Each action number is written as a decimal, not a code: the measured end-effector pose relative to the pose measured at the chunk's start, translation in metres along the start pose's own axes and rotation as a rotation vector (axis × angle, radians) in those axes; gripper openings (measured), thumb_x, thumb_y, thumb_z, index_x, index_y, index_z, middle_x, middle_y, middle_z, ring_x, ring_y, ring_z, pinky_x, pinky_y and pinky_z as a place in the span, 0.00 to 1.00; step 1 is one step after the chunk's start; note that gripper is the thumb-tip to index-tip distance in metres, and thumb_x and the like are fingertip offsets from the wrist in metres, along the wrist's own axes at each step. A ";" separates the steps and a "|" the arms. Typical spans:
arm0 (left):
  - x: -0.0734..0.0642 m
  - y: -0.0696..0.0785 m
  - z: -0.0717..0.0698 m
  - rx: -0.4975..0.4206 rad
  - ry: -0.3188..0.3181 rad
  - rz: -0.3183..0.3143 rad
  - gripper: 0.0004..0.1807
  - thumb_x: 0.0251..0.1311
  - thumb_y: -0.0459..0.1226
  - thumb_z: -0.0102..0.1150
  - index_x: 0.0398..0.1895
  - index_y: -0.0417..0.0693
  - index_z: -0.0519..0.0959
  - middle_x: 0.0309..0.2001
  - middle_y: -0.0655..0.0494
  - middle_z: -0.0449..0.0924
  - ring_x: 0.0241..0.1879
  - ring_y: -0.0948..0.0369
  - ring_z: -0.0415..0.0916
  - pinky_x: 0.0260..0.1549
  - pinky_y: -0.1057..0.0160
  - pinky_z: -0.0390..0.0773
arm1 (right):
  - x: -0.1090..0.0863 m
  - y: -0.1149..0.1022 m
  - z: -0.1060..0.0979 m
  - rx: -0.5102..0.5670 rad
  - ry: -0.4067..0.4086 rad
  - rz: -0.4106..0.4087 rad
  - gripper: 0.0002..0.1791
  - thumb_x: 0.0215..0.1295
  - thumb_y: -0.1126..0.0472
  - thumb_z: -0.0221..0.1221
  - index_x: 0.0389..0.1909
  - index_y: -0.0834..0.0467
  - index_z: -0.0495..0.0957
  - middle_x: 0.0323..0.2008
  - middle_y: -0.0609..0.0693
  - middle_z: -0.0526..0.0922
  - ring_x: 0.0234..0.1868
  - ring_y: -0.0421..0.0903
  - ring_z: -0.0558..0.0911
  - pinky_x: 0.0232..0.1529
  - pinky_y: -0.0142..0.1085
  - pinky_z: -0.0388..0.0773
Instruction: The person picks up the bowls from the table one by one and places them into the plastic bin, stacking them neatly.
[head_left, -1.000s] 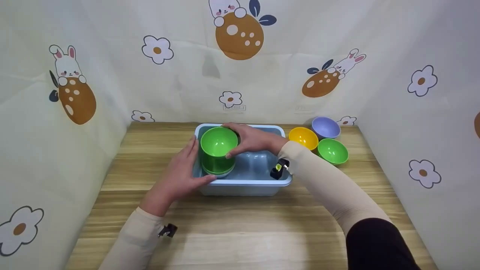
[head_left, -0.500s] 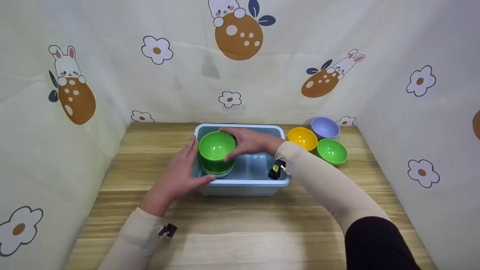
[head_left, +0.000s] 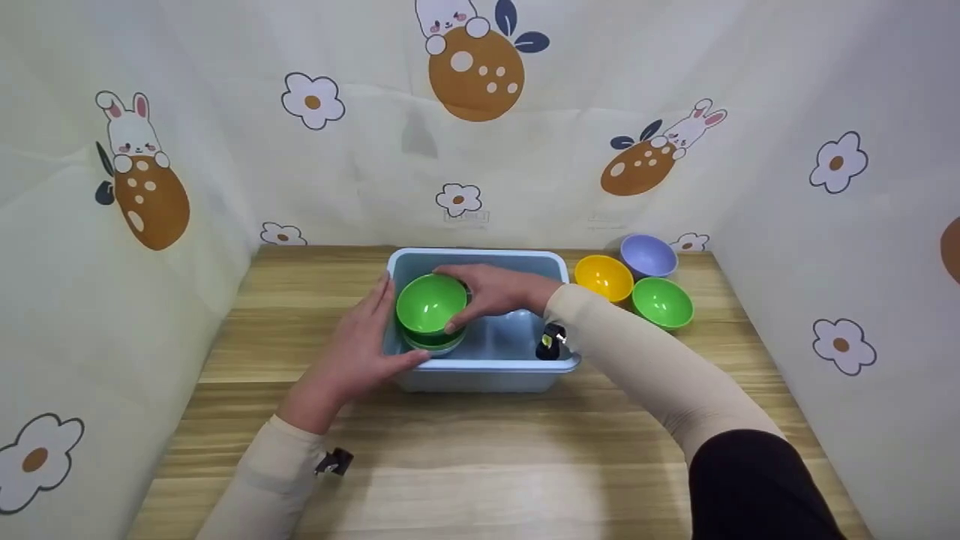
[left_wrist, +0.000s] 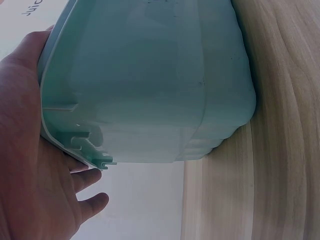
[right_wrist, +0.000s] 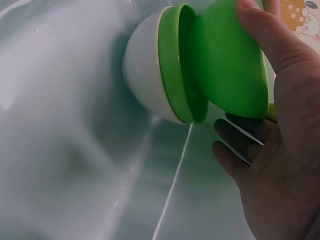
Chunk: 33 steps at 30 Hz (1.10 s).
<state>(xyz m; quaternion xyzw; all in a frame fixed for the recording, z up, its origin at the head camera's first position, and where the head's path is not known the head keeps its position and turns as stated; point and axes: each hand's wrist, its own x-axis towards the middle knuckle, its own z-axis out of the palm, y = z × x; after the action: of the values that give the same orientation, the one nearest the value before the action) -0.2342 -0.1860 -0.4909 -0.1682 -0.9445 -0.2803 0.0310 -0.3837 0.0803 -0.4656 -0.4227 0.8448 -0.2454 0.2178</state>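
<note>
My right hand [head_left: 495,291] pinches the rim of a green bowl [head_left: 432,301] inside the left part of a light blue plastic basin [head_left: 517,365]. In the right wrist view, this green bowl [right_wrist: 225,60] is tilted and partly lowered into another green bowl [right_wrist: 172,65]. That lower one sits nested in a white bowl [right_wrist: 142,65]. My left hand [head_left: 352,356] rests at the basin's front left corner, thumb on the front rim, fingers along the left side. In the left wrist view, the fingers of this hand [left_wrist: 45,185] extend past the basin's corner [left_wrist: 85,145].
Right of the basin, a yellow bowl [head_left: 604,278], a purple bowl [head_left: 649,256] and a green bowl [head_left: 663,303] stand close together on the wooden table [head_left: 480,465]. A patterned curtain [head_left: 360,165] encloses the table's back and sides.
My right hand has lowered the green bowl toward the stacked bowls in the basin, so less of the stack shows beneath it. My left hand has stayed at the corner.
</note>
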 end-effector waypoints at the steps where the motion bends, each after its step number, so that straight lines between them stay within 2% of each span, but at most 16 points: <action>1: 0.000 0.000 0.000 0.000 0.000 -0.001 0.72 0.62 0.77 0.62 0.92 0.41 0.44 0.92 0.46 0.36 0.87 0.37 0.48 0.80 0.32 0.58 | 0.001 0.000 0.000 -0.005 -0.002 0.002 0.62 0.62 0.34 0.78 0.88 0.55 0.59 0.76 0.49 0.76 0.72 0.44 0.75 0.77 0.42 0.70; 10: 0.000 -0.001 0.000 0.007 0.001 0.004 0.72 0.62 0.76 0.63 0.91 0.40 0.44 0.92 0.45 0.36 0.87 0.37 0.46 0.80 0.31 0.57 | 0.004 0.001 0.005 -0.033 -0.032 0.041 0.62 0.63 0.34 0.77 0.88 0.55 0.59 0.76 0.50 0.75 0.74 0.45 0.74 0.79 0.44 0.67; 16: -0.001 -0.001 0.000 -0.005 0.008 0.016 0.70 0.64 0.68 0.70 0.91 0.38 0.43 0.91 0.44 0.36 0.87 0.38 0.45 0.81 0.33 0.55 | 0.006 0.002 0.008 -0.052 -0.052 0.031 0.60 0.65 0.36 0.77 0.88 0.56 0.59 0.78 0.51 0.74 0.77 0.47 0.73 0.81 0.43 0.64; 21: -0.002 -0.001 0.000 -0.004 0.006 0.007 0.70 0.64 0.69 0.70 0.91 0.39 0.43 0.91 0.44 0.36 0.87 0.39 0.45 0.81 0.34 0.55 | 0.006 0.001 0.008 -0.062 -0.067 0.025 0.60 0.66 0.34 0.76 0.89 0.56 0.57 0.79 0.52 0.73 0.78 0.47 0.71 0.82 0.43 0.62; 26: -0.001 -0.002 0.001 -0.010 0.020 0.018 0.69 0.64 0.66 0.71 0.90 0.36 0.45 0.91 0.42 0.38 0.87 0.37 0.47 0.81 0.33 0.56 | 0.006 0.002 0.009 -0.062 -0.084 0.016 0.61 0.66 0.34 0.75 0.89 0.58 0.56 0.77 0.52 0.74 0.75 0.46 0.73 0.81 0.42 0.64; 28: -0.001 -0.002 0.002 -0.011 0.025 0.024 0.68 0.64 0.66 0.71 0.90 0.36 0.46 0.91 0.42 0.38 0.87 0.36 0.48 0.81 0.32 0.56 | 0.006 0.002 0.009 -0.057 -0.095 0.020 0.61 0.66 0.34 0.75 0.89 0.57 0.56 0.76 0.52 0.75 0.75 0.46 0.73 0.81 0.42 0.64; 33: 0.000 -0.002 0.002 -0.005 0.020 0.018 0.71 0.63 0.74 0.66 0.91 0.38 0.46 0.91 0.43 0.38 0.87 0.37 0.48 0.81 0.33 0.57 | 0.005 0.003 0.010 -0.057 -0.117 0.047 0.61 0.67 0.33 0.74 0.89 0.56 0.54 0.78 0.52 0.72 0.78 0.46 0.71 0.82 0.43 0.62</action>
<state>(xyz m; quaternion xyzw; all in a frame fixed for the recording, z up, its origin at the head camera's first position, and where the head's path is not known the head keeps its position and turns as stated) -0.2347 -0.1869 -0.4936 -0.1738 -0.9419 -0.2843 0.0426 -0.3828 0.0752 -0.4759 -0.4224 0.8469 -0.1912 0.2603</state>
